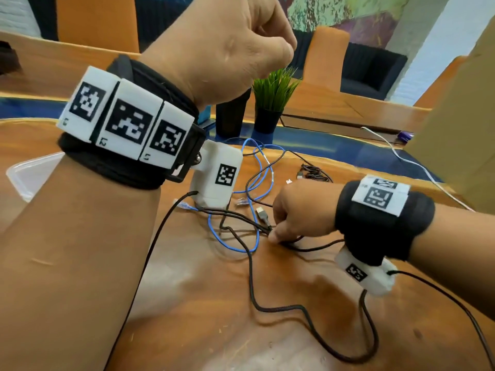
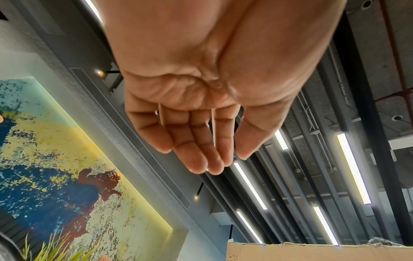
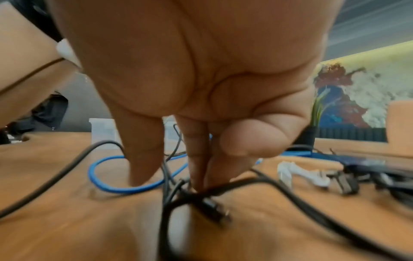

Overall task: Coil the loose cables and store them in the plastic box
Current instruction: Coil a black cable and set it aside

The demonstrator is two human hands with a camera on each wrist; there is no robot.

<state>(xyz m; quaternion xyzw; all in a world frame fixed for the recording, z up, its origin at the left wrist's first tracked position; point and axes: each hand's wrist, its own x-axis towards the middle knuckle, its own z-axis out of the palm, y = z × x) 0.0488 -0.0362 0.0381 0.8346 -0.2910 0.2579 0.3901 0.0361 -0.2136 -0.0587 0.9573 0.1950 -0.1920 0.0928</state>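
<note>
Loose cables lie tangled on the wooden table [image 1: 203, 330]: a blue network cable [image 1: 253, 180] [image 3: 105, 183] and a long black cable [image 1: 267, 309]. My right hand [image 1: 276, 231] [image 3: 187, 181] reaches down at the tangle's middle, and its fingertips pinch the black cable [image 3: 243, 182] beside a USB plug [image 3: 214, 210] [image 1: 263, 214]. My left hand [image 1: 278, 49] [image 2: 214, 159] is raised high above the table, its fingers relaxed and holding nothing. The clear plastic box [image 1: 18, 172] [image 3: 101, 130] stands at the table's left edge, partly hidden by my left forearm.
A small bundled black cable [image 1: 313, 174] and a white plug [image 3: 288, 174] lie behind the tangle. A white cable [image 1: 396, 153] runs along the right. A potted plant [image 1: 270, 103] and a dark cup [image 1: 231, 113] stand further back. A cardboard box [image 1: 460, 116] rises at right.
</note>
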